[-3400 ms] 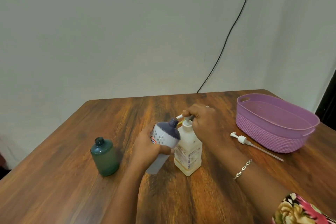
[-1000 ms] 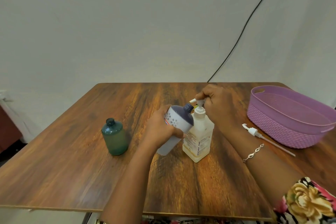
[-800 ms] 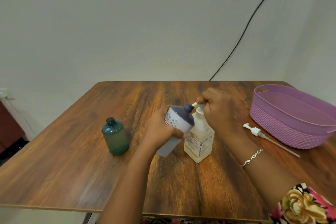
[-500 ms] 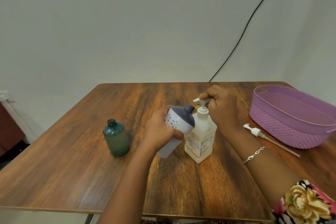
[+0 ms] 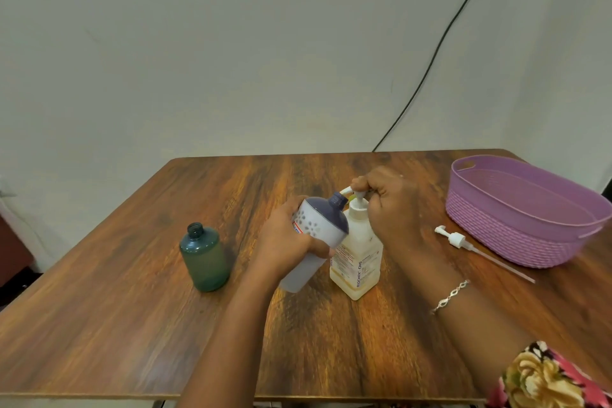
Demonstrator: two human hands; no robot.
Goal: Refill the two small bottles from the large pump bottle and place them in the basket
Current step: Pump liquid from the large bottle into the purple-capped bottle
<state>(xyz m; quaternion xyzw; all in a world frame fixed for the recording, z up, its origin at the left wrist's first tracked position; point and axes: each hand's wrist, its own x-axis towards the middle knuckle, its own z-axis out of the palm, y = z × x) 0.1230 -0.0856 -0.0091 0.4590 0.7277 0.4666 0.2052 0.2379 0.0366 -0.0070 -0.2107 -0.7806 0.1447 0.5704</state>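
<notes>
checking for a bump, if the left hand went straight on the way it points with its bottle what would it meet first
Most likely the pump, its spout just past the mouth of the tilted bottle the left hand holds, with the right hand gripping it behind. Depth is unclear from one view.

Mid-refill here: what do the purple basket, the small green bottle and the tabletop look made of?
Purple oval basket: moulded plastic, matte, with a woven-rope pattern in its wall. Small green bottle: translucent tinted plastic, probably; its body looks see-through. Brown table: wood-grain surface, smooth, slight sheen; possibly laminate.
</notes>
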